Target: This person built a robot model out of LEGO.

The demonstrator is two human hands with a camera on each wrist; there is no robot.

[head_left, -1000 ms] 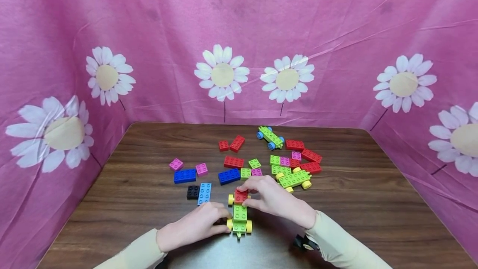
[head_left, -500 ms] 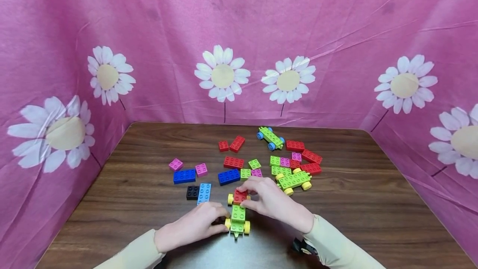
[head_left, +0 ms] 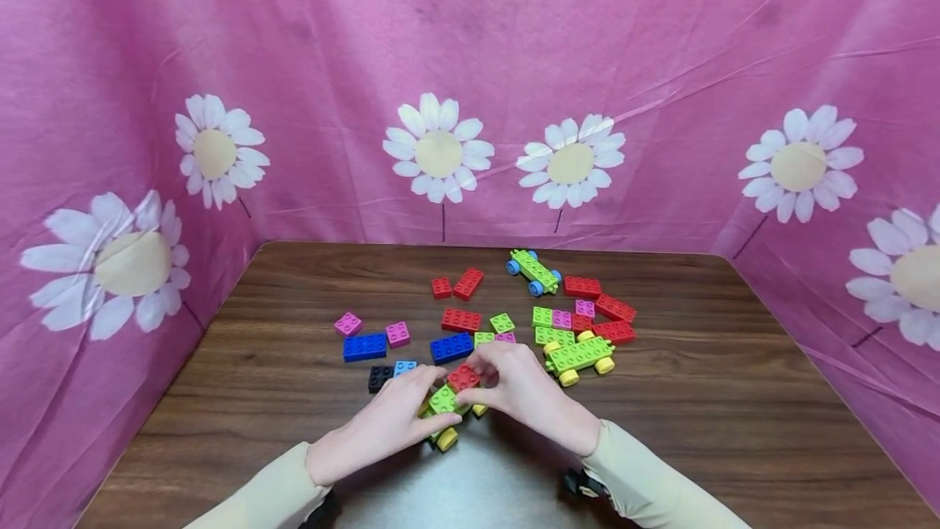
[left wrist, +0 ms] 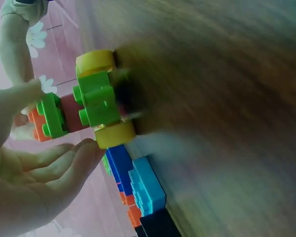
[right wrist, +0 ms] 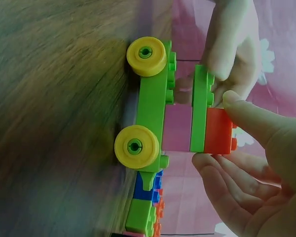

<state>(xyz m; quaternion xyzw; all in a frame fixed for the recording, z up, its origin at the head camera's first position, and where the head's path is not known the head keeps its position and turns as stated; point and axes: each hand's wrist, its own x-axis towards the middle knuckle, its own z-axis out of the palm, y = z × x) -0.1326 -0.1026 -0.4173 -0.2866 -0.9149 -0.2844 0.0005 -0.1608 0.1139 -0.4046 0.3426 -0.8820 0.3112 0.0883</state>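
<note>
A toy car of building bricks sits between my two hands. Its lime-green wheeled base (right wrist: 153, 103) has yellow wheels and carries a pink brick (right wrist: 177, 127). On that lies a longer green brick (right wrist: 199, 106), topped at one end by a red brick (head_left: 463, 378). My right hand (head_left: 517, 386) pinches the red brick between thumb and fingers. My left hand (head_left: 389, 423) grips the car from the other side, its thumb by the free end of the green brick and its fingers near a yellow wheel (left wrist: 116, 134). The hands hide part of the base in the head view.
Just beyond the hands lie a black brick (head_left: 379, 378), a light blue brick (head_left: 405, 367) and dark blue bricks (head_left: 451, 348). Another yellow-wheeled base (head_left: 578, 356) and a blue-wheeled one (head_left: 534, 272) stand right of centre, among several red, pink and green bricks.
The car has turned, its near end swinging left. My left hand has moved from the near wheel up around the car, partly covering the light blue brick. My right hand keeps holding the red brick.
</note>
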